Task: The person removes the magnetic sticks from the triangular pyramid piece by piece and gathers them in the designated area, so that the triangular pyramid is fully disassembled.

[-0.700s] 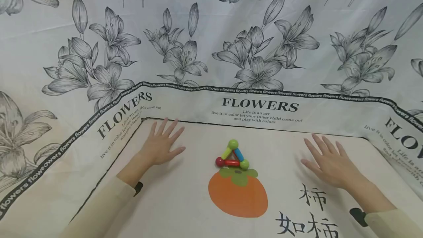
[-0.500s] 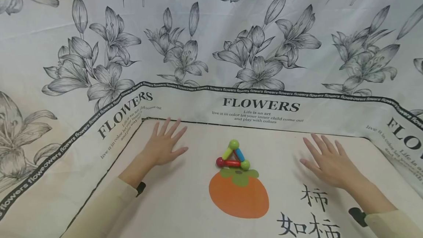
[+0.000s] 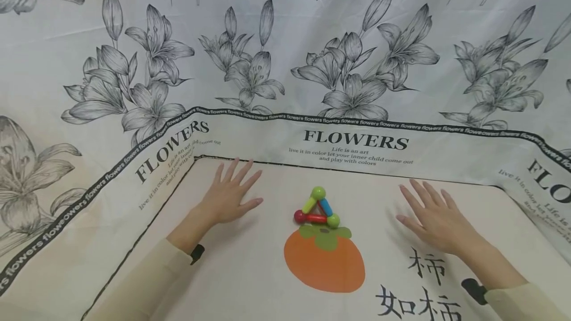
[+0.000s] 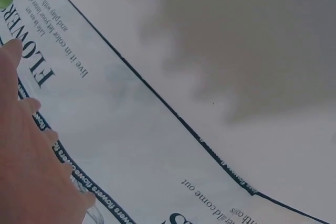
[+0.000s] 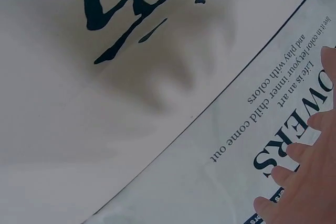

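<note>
Two bare hands lie flat on a cloth-covered counter (image 3: 250, 271), one on each side of a small toy triangle (image 3: 317, 208). The left hand (image 3: 232, 193) rests palm down with its fingers straight and spread, its grip released and holding nothing. The right hand (image 3: 434, 218) lies the same way, fingers fanned out, its grip also released. Both wrists come out of pale cream sleeves.

The toy triangle sits on the counter between the hands, well apart from each. It is built of three short rods, one yellow-green, one blue and one red, joined at the corners by balls: green at the top and at the lower right, dark red at the lower left. It lies just above a printed orange persimmon (image 3: 324, 260) with green leaves, touching the leaf edge of the print. Black Chinese characters (image 3: 419, 286) are printed to the right of the fruit. Behind the counter hangs a white backdrop cloth (image 3: 285, 38) with grey lilies and the word FLOWERS.
</note>
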A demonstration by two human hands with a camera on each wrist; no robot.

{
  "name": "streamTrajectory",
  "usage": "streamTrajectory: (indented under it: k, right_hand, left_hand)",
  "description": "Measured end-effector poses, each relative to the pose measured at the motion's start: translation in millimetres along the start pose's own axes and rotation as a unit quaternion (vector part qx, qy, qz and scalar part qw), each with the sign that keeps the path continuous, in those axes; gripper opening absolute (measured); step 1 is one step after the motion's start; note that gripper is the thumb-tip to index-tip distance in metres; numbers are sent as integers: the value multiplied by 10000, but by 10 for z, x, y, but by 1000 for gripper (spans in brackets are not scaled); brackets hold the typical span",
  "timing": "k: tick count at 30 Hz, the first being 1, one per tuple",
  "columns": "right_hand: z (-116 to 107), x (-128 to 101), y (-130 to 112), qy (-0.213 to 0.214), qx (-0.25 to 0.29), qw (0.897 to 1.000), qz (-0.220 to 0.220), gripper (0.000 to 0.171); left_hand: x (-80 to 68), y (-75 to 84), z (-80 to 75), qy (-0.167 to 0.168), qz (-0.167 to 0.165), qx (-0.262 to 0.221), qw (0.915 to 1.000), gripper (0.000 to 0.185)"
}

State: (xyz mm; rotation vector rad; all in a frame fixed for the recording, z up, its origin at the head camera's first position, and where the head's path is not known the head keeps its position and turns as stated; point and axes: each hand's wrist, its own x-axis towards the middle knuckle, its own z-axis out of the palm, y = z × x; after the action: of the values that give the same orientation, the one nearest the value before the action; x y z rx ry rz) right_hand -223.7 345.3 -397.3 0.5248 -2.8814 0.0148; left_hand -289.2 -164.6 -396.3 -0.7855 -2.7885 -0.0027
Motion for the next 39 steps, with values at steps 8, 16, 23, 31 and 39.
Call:
streamTrajectory:
  k: [8,16,23,31,39]
  right_hand:
    - [-34,48,-133,-72,68,10000,-9,78]
    - [6,67,-284,-106,177,9997,-142,77]
    - [23,102,-449,-54,545,9981,-277,77]
    - [17,154,-659,55,955,9945,-423,77]
    - [58,243,-820,178,1312,9898,-525,74]
  left_hand:
    - [18,77,11,-25,74,-42,10000,74]
    - [5,155,37,-36,129,65,9999,74]
    - [3,255,27,-95,204,-1,9997,73]
    - [58,384,84,-165,271,-211,9993,74]
    - [139,512,134,-256,387,-718,9963,73]
